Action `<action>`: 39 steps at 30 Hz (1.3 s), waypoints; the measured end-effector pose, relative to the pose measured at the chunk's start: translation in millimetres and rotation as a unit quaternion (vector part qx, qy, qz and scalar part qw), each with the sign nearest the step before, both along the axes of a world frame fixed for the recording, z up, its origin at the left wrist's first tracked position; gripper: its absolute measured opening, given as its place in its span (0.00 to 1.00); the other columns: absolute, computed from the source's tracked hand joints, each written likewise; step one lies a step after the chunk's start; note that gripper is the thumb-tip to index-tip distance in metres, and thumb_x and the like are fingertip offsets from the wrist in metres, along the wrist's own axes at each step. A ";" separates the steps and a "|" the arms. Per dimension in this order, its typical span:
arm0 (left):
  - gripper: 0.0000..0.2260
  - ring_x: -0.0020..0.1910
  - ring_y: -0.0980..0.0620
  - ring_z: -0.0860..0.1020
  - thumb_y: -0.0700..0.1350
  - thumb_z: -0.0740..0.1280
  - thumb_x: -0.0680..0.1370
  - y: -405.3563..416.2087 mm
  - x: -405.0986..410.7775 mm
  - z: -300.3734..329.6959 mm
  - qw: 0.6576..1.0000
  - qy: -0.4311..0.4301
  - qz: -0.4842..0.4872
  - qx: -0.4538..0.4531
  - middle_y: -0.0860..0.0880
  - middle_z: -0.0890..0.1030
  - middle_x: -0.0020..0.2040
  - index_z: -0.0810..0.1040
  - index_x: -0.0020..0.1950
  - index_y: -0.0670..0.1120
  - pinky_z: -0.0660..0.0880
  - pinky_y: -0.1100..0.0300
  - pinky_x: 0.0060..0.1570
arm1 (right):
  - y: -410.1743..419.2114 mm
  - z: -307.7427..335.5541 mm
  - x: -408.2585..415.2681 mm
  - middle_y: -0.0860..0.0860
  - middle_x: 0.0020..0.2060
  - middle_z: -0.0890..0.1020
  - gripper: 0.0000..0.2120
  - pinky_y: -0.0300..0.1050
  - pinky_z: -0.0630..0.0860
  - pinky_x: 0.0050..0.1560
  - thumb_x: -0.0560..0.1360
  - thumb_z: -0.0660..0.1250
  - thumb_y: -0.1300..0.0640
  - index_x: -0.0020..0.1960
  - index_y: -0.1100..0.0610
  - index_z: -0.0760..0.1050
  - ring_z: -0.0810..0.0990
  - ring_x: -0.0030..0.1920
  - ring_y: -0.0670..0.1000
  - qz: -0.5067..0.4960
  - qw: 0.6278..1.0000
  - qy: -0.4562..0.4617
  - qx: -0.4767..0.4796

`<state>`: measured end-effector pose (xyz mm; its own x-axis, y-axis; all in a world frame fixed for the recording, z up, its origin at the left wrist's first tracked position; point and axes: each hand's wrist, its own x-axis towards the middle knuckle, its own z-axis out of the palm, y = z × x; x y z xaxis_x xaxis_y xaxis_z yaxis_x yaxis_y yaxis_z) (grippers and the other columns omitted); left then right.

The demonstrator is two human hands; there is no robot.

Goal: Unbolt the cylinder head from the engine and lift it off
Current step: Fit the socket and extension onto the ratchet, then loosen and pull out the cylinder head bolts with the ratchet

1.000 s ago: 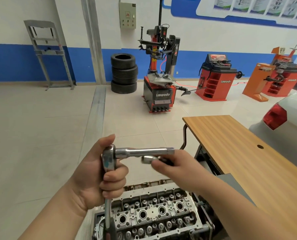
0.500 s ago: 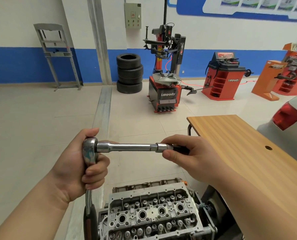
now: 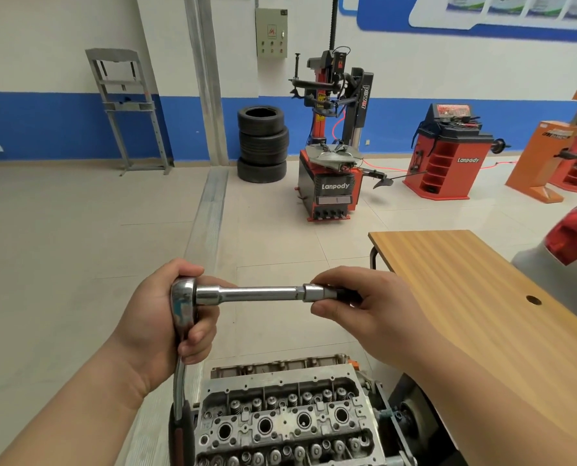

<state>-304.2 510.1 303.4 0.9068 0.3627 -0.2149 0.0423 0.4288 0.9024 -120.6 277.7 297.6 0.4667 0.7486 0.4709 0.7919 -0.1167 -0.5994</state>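
Observation:
The grey cylinder head [image 3: 287,422] sits on the engine at the bottom centre, valve springs and plug holes facing up. I hold a chrome ratchet [image 3: 183,304] in the air above it. My left hand [image 3: 159,324] grips the ratchet just below its head, the handle hanging down past the engine. A long extension bar [image 3: 257,293] sticks out sideways to the right from the ratchet head. My right hand [image 3: 364,307] pinches the socket [image 3: 317,292] fitted on the bar's far end.
A wooden table [image 3: 465,280] with a round hole stands at the right, a car's rear [image 3: 569,243] beyond it. A tyre changer [image 3: 331,183], stacked tyres [image 3: 263,144] and red balancing machines [image 3: 448,153] stand far back on the tiled floor.
One second ago my right hand held the socket loose below the extension bar. It now sits on the bar's end. Both hands and the ratchet shifted a little left in view.

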 end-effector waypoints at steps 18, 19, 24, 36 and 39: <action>0.21 0.17 0.52 0.58 0.50 0.57 0.78 -56.6 67.3 -11.0 0.987 0.124 0.041 0.098 0.44 0.65 0.21 0.83 0.45 0.36 0.60 0.66 0.24 | -40.0 -59.5 61.3 0.36 0.38 0.76 0.09 0.49 0.75 0.43 0.84 0.64 0.43 0.62 0.43 0.76 0.75 0.39 0.43 0.045 0.988 -0.037 -0.141; 0.22 0.17 0.52 0.58 0.51 0.58 0.78 -60.3 71.0 -12.5 0.985 0.132 0.040 0.108 0.44 0.65 0.21 0.83 0.45 0.35 0.60 0.66 0.24 | -41.9 -64.7 64.9 0.36 0.36 0.76 0.09 0.49 0.76 0.43 0.83 0.64 0.43 0.62 0.42 0.76 0.76 0.39 0.43 0.053 0.987 -0.023 -0.148; 0.23 0.17 0.51 0.57 0.53 0.60 0.73 -78.7 83.5 -20.0 0.978 0.148 0.030 0.146 0.43 0.65 0.21 0.86 0.43 0.35 0.61 0.66 0.23 | -57.7 -88.2 77.0 0.35 0.36 0.79 0.08 0.47 0.74 0.38 0.82 0.64 0.42 0.61 0.36 0.73 0.75 0.34 0.44 0.115 0.976 0.110 -0.145; 0.21 0.17 0.52 0.57 0.49 0.57 0.79 -104.1 114.7 -40.7 0.983 0.143 0.042 0.104 0.44 0.65 0.20 0.84 0.43 0.36 0.58 0.66 0.24 | -76.0 -95.4 97.6 0.39 0.36 0.79 0.11 0.48 0.75 0.42 0.84 0.65 0.44 0.64 0.44 0.77 0.76 0.38 0.44 0.073 0.987 0.028 -0.138; 0.20 0.16 0.53 0.58 0.49 0.58 0.79 -109.2 117.2 -47.7 0.984 0.150 0.049 0.086 0.44 0.65 0.20 0.83 0.42 0.37 0.59 0.67 0.23 | -78.7 -99.0 103.2 0.37 0.35 0.77 0.12 0.47 0.73 0.42 0.84 0.63 0.42 0.65 0.43 0.77 0.75 0.39 0.42 0.075 0.985 0.020 -0.154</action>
<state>-187.0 400.9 255.7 0.7706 0.4991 -0.3964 0.2847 0.2870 0.9147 -17.4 198.9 198.6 0.3536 0.9150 0.1944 0.7900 -0.1809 -0.5858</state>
